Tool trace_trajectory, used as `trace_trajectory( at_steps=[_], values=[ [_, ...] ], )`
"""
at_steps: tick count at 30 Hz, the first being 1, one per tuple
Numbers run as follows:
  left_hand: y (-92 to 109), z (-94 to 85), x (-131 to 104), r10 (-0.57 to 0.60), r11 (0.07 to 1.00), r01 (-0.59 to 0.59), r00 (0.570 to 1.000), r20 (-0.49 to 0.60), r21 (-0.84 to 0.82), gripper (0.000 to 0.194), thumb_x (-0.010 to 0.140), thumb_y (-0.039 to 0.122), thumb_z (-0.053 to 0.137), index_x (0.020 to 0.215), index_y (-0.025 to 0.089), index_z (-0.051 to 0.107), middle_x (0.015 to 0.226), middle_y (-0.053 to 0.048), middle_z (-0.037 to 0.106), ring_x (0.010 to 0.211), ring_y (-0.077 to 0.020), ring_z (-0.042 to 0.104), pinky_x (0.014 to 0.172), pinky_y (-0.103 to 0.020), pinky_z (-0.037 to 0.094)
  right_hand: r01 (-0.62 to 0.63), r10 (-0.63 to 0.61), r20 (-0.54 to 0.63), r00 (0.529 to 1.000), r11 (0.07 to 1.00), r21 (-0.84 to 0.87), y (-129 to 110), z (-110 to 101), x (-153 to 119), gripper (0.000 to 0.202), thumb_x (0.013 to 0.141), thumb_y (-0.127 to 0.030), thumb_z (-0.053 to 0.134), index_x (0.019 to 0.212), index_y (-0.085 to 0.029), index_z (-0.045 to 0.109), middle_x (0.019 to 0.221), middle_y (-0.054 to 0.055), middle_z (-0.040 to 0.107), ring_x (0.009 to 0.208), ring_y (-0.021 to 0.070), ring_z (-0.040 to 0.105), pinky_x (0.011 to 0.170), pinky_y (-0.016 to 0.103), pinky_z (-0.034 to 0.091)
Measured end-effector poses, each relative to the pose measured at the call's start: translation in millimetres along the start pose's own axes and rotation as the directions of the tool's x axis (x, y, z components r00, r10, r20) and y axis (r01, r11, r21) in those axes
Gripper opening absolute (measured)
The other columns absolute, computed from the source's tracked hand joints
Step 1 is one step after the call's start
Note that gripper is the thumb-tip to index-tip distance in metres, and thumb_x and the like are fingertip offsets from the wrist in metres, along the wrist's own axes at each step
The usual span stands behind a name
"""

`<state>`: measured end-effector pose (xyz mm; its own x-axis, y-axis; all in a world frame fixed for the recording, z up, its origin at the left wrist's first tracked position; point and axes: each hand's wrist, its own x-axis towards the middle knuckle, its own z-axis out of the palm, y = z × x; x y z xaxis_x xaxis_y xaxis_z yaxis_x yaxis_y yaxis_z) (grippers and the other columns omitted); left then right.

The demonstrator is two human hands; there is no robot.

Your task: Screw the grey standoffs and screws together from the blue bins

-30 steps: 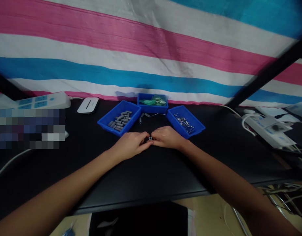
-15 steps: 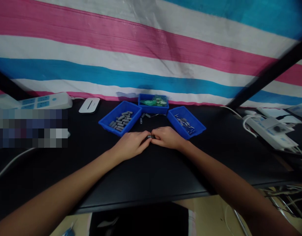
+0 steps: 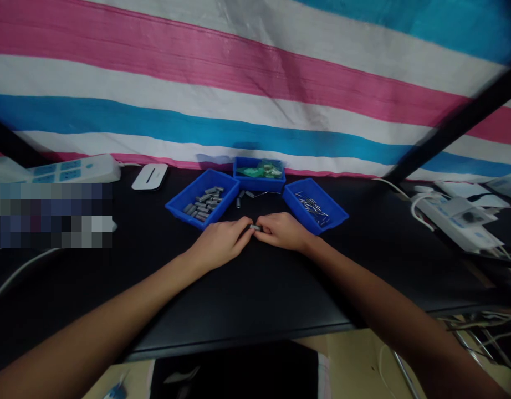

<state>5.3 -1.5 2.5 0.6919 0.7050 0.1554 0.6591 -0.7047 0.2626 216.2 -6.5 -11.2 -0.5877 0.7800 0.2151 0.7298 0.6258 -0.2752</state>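
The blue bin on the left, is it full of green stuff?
No, the left blue bin holds small grey metal cylinders; the green stuff lies in the middle blue bin at the back.

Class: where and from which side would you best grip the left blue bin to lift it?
Grip the left blue bin by its near-left rim, coming from the left. That edge is bare and raised, whereas the left hand crowds its near-right corner.

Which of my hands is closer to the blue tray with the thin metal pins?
Right. Your right hand lies just in front of the pin tray, by its near corner. Your left hand is further off, in front of the tray of grey cylinders.
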Motion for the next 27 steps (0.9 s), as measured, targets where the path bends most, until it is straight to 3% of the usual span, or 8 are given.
trace_trajectory(
  at_steps=[27],
  values=[
    [-2.5,1.8,1.2,0.002,1.0,-0.002,1.0,-0.008,-0.017,0.028,0.097,0.037,0.04,0.11,0.019,0.056,0.08,-0.001,0.069,0.068,-0.0153,0.065,0.057,-0.025,0.037,-0.026,0.026,-0.009,1.0,1.0,0.012,0.8,0.9,-1.0,0.022,0.093,-0.034,0.053,0.079,-0.017,0.056,0.066,-0.002,0.056,0.062,0.01,0.05,0.061,0.024,0.026]
  ],
)
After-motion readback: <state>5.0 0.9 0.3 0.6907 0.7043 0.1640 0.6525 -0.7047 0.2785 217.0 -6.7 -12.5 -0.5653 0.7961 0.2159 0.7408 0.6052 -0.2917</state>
